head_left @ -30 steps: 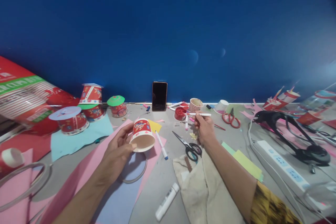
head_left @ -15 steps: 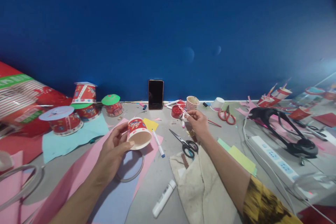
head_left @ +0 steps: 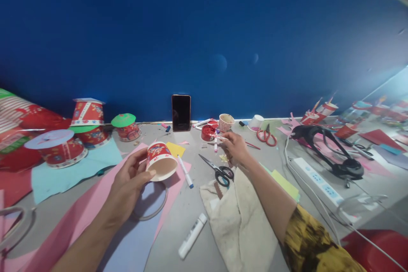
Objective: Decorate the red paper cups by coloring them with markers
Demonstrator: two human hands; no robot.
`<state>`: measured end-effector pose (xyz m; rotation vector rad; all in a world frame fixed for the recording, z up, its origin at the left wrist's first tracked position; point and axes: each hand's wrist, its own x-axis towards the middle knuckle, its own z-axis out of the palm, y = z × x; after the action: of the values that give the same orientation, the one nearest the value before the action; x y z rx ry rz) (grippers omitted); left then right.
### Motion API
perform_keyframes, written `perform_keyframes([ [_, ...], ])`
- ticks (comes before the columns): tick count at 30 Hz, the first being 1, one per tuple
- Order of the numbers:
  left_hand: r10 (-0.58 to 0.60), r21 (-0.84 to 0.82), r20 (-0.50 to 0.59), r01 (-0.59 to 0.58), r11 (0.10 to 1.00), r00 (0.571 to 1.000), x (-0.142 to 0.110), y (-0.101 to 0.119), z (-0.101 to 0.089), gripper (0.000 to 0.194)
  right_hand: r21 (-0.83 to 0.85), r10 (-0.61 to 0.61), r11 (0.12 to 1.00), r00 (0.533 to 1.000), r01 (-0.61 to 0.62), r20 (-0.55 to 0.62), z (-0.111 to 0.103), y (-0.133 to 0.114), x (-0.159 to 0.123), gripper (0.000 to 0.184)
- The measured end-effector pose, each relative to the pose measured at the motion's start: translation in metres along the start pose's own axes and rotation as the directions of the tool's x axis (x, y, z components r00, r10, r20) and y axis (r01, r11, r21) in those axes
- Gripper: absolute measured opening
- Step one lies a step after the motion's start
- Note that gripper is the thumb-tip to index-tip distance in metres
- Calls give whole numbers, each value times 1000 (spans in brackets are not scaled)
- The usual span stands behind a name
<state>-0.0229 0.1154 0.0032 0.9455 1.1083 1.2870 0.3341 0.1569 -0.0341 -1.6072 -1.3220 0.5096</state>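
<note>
My left hand [head_left: 127,185] is closed round a red patterned paper cup [head_left: 159,161], held tilted with its open mouth toward me, above a pink paper sheet [head_left: 79,212] and a clear tape ring [head_left: 153,208]. My right hand [head_left: 235,148] is stretched forward over the grey table, fingers pinched on a white marker pen [head_left: 219,137] near a red lid [head_left: 208,132]. Black-handled scissors [head_left: 216,170] lie just left of that wrist, and a blue-tipped pen [head_left: 185,171] lies beside the cup.
A phone [head_left: 181,112] leans on the blue wall. Decorated cups [head_left: 87,121] stand at left, a cloth [head_left: 236,216] and glue stick [head_left: 192,236] near me. Red scissors [head_left: 264,135], a power strip [head_left: 317,180] and a black tool [head_left: 331,153] lie right.
My right hand has turned the marker from pointing right to pointing left toward the red lid. The view has shifted to the right; the left hand still holds the cup.
</note>
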Motion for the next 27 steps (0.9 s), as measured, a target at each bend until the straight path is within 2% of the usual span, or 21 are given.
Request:
perform_keyframes([
  [5,4,2,4,-4,1000,1000,-2,1,1,64,-259,-97,959,992,114,80,-16,1,5,17],
  [9,-1,-1,3,1,1000,1000,0,0,0,63,-436,-96,890,989,136,113,-16,0,3,22],
  [12,-6,-6,3,6,1000,1000,1,0,0,63,-544,-80,827,987,143,137,-12,-2,-1,18],
  [16,-6,14,-64,6,1000,998,2,0,0,68,-635,-95,754,985,165,144,-7,-6,-7,14],
  [20,47,19,-154,-44,999,987,6,-3,-2,66,-655,-178,720,974,228,144,-4,-11,-12,19],
  [24,66,-4,-250,-70,998,966,12,-5,-5,61,-614,-322,691,923,381,211,3,-21,-19,21],
  [27,68,-48,-273,-84,995,960,15,-4,-5,64,-533,-441,639,831,555,338,14,-36,-31,20],
])
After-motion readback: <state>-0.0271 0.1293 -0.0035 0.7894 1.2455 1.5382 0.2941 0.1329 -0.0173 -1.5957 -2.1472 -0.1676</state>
